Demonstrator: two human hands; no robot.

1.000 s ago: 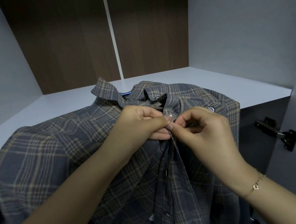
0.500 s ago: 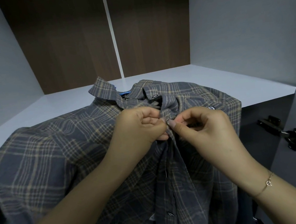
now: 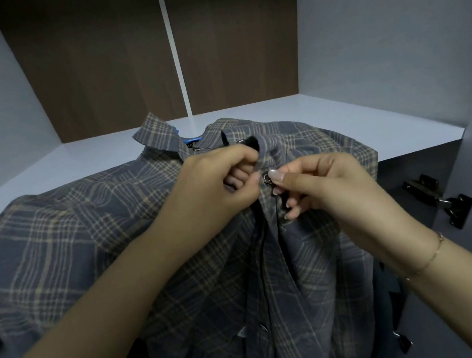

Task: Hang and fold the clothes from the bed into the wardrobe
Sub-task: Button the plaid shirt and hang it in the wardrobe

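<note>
The plaid shirt (image 3: 84, 241), draped on a blue hanger (image 3: 191, 140) over the wardrobe shelf (image 3: 340, 127) edge, has our left hand (image 3: 215, 186) and right hand (image 3: 326, 187) pinching its plackets together just below the collar, evidently to fasten the button (image 3: 266, 178).

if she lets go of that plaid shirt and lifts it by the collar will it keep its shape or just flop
Probably flop: the plaid shirt drapes in soft folds over the shelf edge and bunches where both hands pinch its placket. It looks thin, so likely light. The blue hanger at the collar may hold the shoulders.
</note>
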